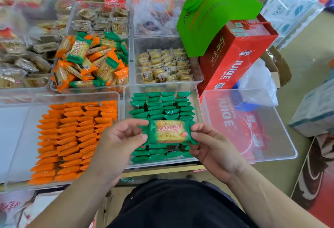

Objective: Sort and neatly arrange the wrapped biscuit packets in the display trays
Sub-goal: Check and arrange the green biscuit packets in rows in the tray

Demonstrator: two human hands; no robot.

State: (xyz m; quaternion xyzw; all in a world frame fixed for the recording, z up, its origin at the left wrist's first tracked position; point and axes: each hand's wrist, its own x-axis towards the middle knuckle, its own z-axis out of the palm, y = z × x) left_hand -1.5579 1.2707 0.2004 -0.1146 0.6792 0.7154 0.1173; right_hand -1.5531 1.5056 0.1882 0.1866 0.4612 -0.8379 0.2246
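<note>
Head view: left hand (117, 141) and right hand (212, 146) each pinch one end of one green packet (169, 132).

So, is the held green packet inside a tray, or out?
Out. Left hand and right hand pinch the green wrapped biscuit packet by its ends above the clear plastic tray.

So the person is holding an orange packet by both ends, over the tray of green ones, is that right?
Not quite: the packet is green, not orange. The head view shows the left hand and right hand pinching its two ends over the tray of green ones.
</note>
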